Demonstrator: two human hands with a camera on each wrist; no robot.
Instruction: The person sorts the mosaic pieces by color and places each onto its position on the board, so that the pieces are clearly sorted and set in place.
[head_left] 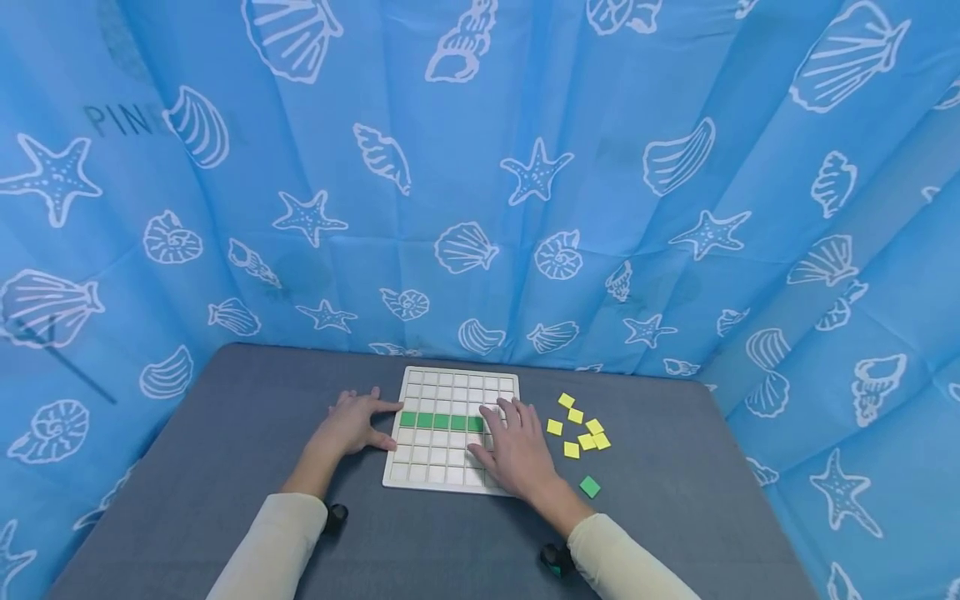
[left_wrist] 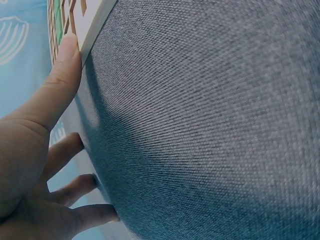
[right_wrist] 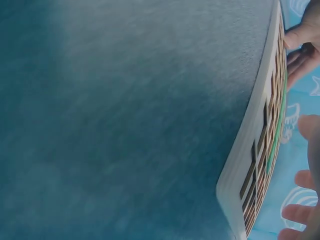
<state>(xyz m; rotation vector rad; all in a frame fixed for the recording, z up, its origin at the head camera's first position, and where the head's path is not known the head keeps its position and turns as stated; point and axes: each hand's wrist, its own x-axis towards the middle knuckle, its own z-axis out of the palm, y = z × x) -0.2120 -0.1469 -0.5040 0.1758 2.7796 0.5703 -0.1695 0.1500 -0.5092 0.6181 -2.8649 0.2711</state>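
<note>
Table (head_left: pixel 420 542); 2 hands (head_left: pixel 352 423) (head_left: pixel 519 452); 1 board (head_left: pixel 436 474) showing 5 green tiles (head_left: pixel 442 422); 7 yellow tiles (head_left: pixel 587 442)

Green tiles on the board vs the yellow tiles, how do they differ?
Color: green tiles are green; yellow tiles are yellow.
Place: green tiles sit on the board; yellow tiles lie on the table beside it.
Layout: green tiles line up in one row; yellow tiles are scattered at mixed angles.
Shared: both look like small flat squares.
</note>
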